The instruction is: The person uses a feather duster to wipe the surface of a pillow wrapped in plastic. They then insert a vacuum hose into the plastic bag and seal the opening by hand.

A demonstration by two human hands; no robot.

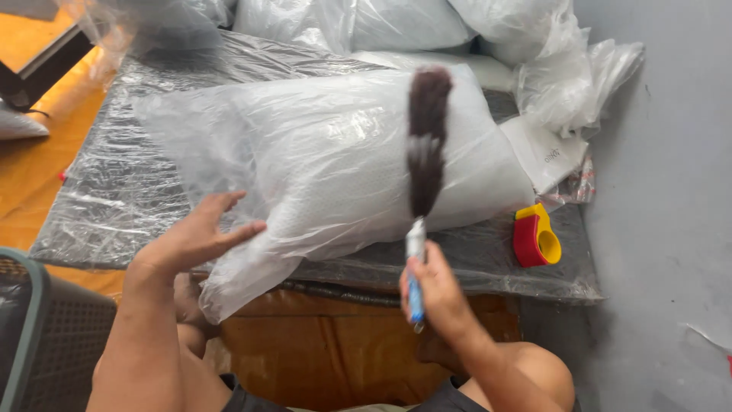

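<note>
Gripping duster (425, 145), right hand (435, 294) | left hand (194, 236) fingers spread on bagged pillow (320, 160) | tape dispenser (536, 236) beside

Soft, even daylight fills the scene, casting only faint shadows beneath the clear-plastic-wrapped white pillow (328, 164) at the near edge of the black, film-covered surface (107, 206). Pale glare streaks the wrinkled film and the bagged pillows at the far edge. The dark-bristled brush with the blue-and-white handle (422, 152) is smeared by motion blur, and the picture is slightly soft overall.
</note>
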